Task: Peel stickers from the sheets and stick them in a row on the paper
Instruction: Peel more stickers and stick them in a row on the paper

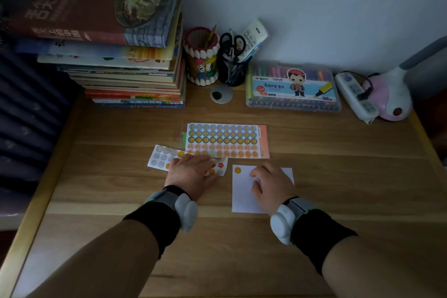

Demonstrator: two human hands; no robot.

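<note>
A white paper (242,197) lies on the wooden desk with one orange round sticker (238,170) in its top left corner. My right hand (272,182) rests flat on this paper, fingers slightly apart, covering its middle. To the left lies a small, mostly peeled sticker sheet (162,158). My left hand (191,172) presses flat on that sheet's right half. A bigger sheet (227,139) full of round blue, green and orange stickers lies just behind both hands. Whether a sticker is under either hand's fingertips is hidden.
A tall stack of books (116,48) stands at the back left. Behind the sheets are a pen holder (202,55), a mesh cup with scissors (233,65) and a box of markers (292,88). A power strip (356,97) and pink lamp base (389,101) sit back right.
</note>
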